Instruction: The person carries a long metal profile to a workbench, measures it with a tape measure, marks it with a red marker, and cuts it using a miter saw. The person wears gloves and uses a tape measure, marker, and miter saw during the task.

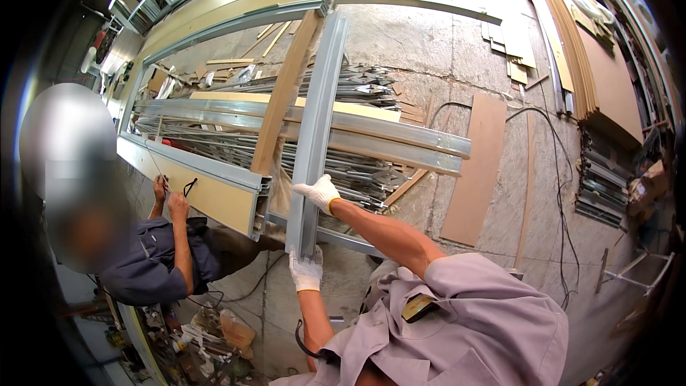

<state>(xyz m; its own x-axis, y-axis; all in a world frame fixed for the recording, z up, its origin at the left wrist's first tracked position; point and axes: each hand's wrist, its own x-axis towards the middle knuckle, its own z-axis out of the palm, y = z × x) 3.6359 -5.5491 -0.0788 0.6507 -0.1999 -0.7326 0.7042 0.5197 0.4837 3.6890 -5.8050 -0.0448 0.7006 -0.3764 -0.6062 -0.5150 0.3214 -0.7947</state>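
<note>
A long grey metal profile [320,107] stretches away from me across the middle of the head view, lying over the frame pieces. My left hand [307,269], in a white glove, is closed on its near end, with the fingers partly hidden beneath it. Farther along, my gloved right hand [319,194] grips the right side of the same profile, thumb laid across its top. Just left of the profile runs a brown wooden board [286,93]. Beside that, a cream panel with a metal edge [207,189] ends near my hands.
At the left, a co-worker's hands [171,196] hold something thin and dark by the cream panel. Bundled metal strips [357,179] and wrapped metal beams [400,139] lie crosswise beyond. A brown board [477,164] and black cables [561,200] are on the floor at right.
</note>
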